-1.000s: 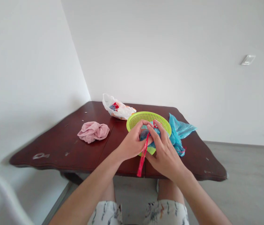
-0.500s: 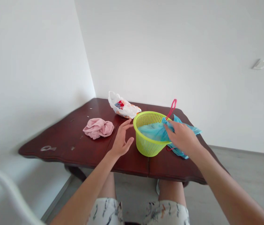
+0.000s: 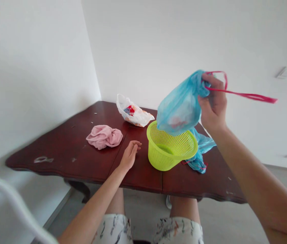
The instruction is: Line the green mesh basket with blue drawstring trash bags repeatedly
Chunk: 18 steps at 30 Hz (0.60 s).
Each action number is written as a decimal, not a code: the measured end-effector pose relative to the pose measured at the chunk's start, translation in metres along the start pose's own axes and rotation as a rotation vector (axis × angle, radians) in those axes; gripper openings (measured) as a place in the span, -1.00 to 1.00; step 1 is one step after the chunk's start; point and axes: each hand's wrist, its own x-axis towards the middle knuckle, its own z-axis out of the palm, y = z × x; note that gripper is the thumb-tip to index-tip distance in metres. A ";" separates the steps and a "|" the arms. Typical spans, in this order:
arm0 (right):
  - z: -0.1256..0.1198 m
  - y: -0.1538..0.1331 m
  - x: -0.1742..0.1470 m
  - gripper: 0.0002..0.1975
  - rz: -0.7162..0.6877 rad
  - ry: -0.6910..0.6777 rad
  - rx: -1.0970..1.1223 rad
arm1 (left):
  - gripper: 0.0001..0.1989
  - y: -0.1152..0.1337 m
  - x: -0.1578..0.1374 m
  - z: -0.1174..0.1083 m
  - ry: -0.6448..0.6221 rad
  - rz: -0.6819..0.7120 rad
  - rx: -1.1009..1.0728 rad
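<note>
Blue plastic bag [image 3: 179,108] in right hand [image 3: 215,106], above lime-green basket [image 3: 160,158].

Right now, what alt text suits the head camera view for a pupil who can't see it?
A person's right hand holds a blue plastic bag with a pink drawstring above a green basket on a dark table. Left of the basket are the empty left hand, a pink cloth and a white bag.
</note>
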 end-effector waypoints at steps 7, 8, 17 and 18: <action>0.008 0.069 0.026 -0.25 -0.200 -0.259 -0.638 | -0.58 0.004 -0.002 -0.001 -0.007 -0.052 -0.010; 0.014 0.083 0.021 -0.24 -0.182 -0.281 -0.649 | -0.58 0.005 -0.002 -0.001 -0.012 -0.059 -0.012; 0.065 0.182 -0.080 -0.34 0.505 -0.515 -0.218 | -0.61 -0.003 0.002 0.000 -0.010 -0.115 -0.001; 0.066 0.188 -0.091 -0.44 0.585 -0.545 -0.171 | -0.61 -0.004 0.003 0.000 -0.012 -0.120 0.000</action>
